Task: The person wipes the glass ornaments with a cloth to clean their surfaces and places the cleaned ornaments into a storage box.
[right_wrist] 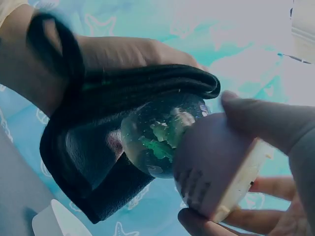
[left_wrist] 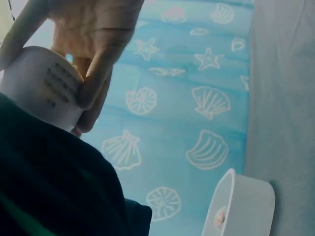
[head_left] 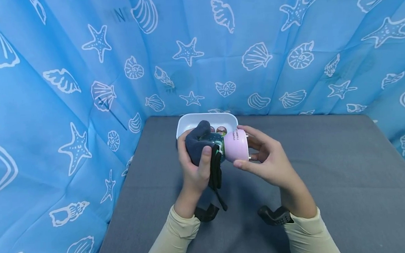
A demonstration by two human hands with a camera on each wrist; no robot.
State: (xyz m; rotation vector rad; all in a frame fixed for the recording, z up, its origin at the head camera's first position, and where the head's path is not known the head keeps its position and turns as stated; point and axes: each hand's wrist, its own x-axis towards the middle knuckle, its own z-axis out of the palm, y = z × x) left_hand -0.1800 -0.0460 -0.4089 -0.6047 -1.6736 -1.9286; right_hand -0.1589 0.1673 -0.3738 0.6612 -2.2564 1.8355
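A snow globe with a pink base (head_left: pixel 236 145) lies sideways between the hands, above the table. My right hand (head_left: pixel 272 161) holds the base from the right, thumb below and fingers over the top and rear. Round the glass dome (right_wrist: pixel 155 140), which has green figures inside, wraps a dark cloth (head_left: pixel 195 143) with a black edge and a dangling cord. My left hand (head_left: pixel 195 175) grips this cloth from the left, thumb at the front. In the right wrist view the cloth hangs in folds with a loop (right_wrist: pixel 54 37), and part of the dome shows bare.
Just behind the hands, a white tray (head_left: pixel 187 121) stands on the grey table (head_left: pixel 331 166), with small shiny round things (head_left: pixel 221 130) in it. A blue curtain (head_left: pixel 201 82) printed with shells and starfish encloses the table's back and sides.
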